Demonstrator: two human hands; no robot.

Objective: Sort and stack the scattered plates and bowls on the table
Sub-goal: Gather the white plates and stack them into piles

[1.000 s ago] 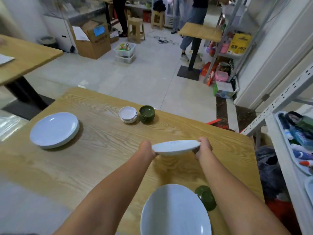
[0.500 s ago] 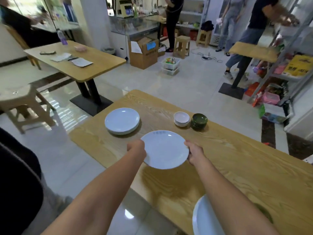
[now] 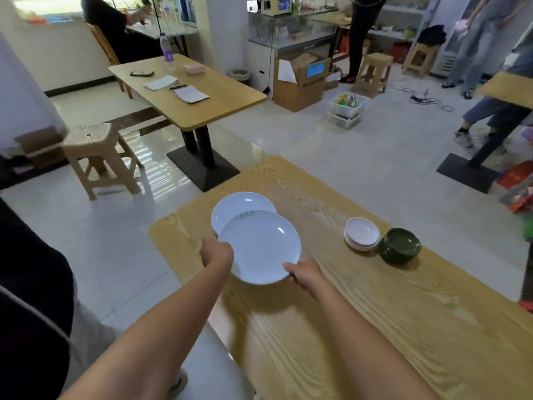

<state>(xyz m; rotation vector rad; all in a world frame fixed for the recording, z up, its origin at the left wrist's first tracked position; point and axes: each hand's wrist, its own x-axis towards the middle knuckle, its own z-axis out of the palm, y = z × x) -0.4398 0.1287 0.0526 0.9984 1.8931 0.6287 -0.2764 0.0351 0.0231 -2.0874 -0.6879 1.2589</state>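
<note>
Both my hands hold one white plate (image 3: pixel 259 246) above the wooden table (image 3: pixel 403 327). My left hand (image 3: pixel 217 252) grips its left rim and my right hand (image 3: pixel 302 274) grips its near right rim. The held plate hangs just in front of a stack of white plates (image 3: pixel 236 204) near the table's far left corner and covers part of it. To the right stand a stack of small white bowls (image 3: pixel 362 233) and, beside it, a stack of dark green bowls (image 3: pixel 399 245).
The table's left edge runs close to my left arm, with tiled floor beyond. A beige stool (image 3: pixel 98 157) and another wooden table (image 3: pixel 187 90) stand to the far left. People stand at the back and right. A dark sleeve (image 3: pixel 31 298) fills the lower left.
The plate has travelled left and away from me, from mid-table to just in front of the white plate stack. My view has swung left; the near large plate and green bowl have left the frame.
</note>
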